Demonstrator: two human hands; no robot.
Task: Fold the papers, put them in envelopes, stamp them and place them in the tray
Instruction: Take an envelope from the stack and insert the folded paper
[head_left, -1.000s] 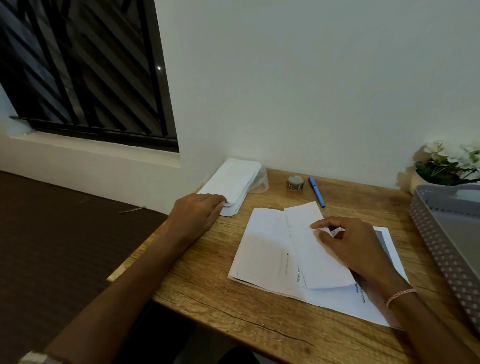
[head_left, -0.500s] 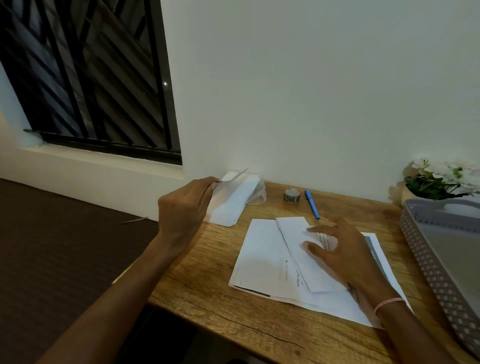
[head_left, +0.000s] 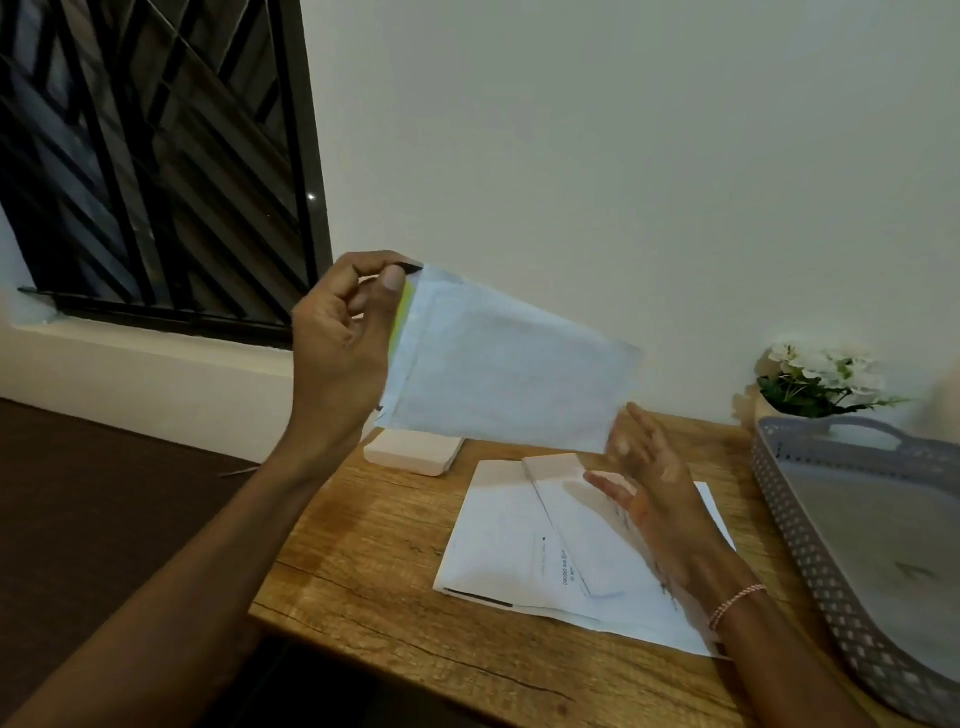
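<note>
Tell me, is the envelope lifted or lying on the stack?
Lifted. The left hand pinches the envelope at one end, in the air above the stack.

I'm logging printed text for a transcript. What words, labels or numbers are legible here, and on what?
"are placed": sideways on the top flat sheet, beside the folded paper; the rest of that line is blurred.
Other print there: too small to read.
The envelope in the left hand: no readable text.

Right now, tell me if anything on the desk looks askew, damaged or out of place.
Nothing damaged or spilled. The folded paper lies slightly askew across the flat sheets. The left hand pinches an envelope in the air; the right hand is open near its corner.
</note>
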